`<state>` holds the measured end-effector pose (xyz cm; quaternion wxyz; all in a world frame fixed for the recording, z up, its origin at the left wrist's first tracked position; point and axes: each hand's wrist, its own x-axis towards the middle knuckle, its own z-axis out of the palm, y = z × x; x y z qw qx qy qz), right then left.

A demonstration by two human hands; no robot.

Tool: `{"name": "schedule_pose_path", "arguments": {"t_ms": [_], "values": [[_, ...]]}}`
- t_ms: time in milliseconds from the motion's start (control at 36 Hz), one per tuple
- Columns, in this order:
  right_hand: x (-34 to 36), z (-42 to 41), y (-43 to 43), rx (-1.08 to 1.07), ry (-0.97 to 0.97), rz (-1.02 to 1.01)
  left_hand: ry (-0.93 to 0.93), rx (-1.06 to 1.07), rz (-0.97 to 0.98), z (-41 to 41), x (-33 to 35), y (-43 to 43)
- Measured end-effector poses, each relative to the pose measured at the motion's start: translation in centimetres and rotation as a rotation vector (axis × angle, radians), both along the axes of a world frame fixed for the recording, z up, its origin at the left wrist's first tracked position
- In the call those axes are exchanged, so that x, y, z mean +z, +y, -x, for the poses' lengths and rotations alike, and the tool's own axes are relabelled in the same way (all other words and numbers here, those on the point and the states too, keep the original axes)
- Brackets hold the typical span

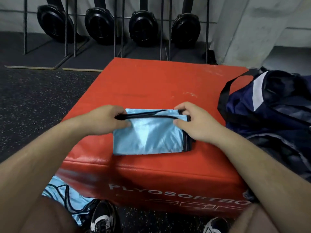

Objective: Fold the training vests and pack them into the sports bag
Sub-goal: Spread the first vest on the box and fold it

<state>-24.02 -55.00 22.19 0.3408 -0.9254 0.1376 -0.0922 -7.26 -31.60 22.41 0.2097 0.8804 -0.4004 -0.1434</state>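
Loose vests (67, 195) lay on the floor at seven o'clock. On the red bench (151, 81), the left grip (104, 118) pinched the black trim of a part-folded blue vest (148, 137) at its ten o'clock corner. The right grip (193, 121) pinched the two o'clock corner. The bag (272, 111) sat at three o'clock. The fold would go best with both corners drawn level and the edges squared before pressing flat.

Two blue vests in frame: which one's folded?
The vest on the red box, a flat rectangle, left hand and right hand gripping its far edge. The other vest lies crumpled on the floor.
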Motion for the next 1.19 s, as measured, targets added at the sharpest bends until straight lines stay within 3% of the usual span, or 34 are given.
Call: {"name": "schedule_pose_path", "arguments": {"t_ms": [222,444,500,556,611,639,778,861,917,972,1083,1194], "values": [[-3.7,-4.3,-0.8,-0.187,-0.039,0.064,0.0,0.279,0.117,-2.7,-2.3,-3.1],[-5.6,-6.2,-1.8,-0.243,-0.021,0.137,-0.033,0.408,0.035,-4.5,-5.5,-4.8],[-5.7,-6.5,-2.1,-0.231,-0.004,0.151,-0.123,0.455,0.031,-4.0,-5.6,-5.2],[-5.8,-6.5,-2.1,-0.224,-0.002,0.165,-0.385,0.436,0.07,-2.9,-5.7,-5.5],[-5.7,-6.5,-2.2,-0.226,-0.003,0.166,-0.584,0.282,0.119,-1.1,-5.8,-6.5],[-5.6,-6.5,-2.2,-0.23,-0.006,0.159,-0.589,0.191,0.148,-0.2,-5.9,-7.1],[-5.5,-6.5,-1.7,-0.256,-0.016,0.199,-0.31,0.004,-0.053,2.6,-8.0,-8.7],[-5.3,-6.4,-0.1,-0.261,-0.06,0.619,-0.263,0.011,-0.088,2.8,-9.0,-8.6],[-5.3,-6.3,1.7,-0.17,-0.138,0.711,-0.278,0.01,-0.078,3.0,-8.9,-8.5],[-6.2,-6.2,2.9,-0.086,-0.104,0.654,-0.271,-0.009,-0.107,3.0,-8.8,-8.3],[-7.9,-5.7,1.7,-0.064,0.207,0.507,-0.216,0.039,-0.088,2.7,-9.2,-8.4],[-7.9,-5.2,-1.1,-0.146,0.277,0.314,-0.203,0.1,-0.089,1.9,-9.4,-7.9]]}}
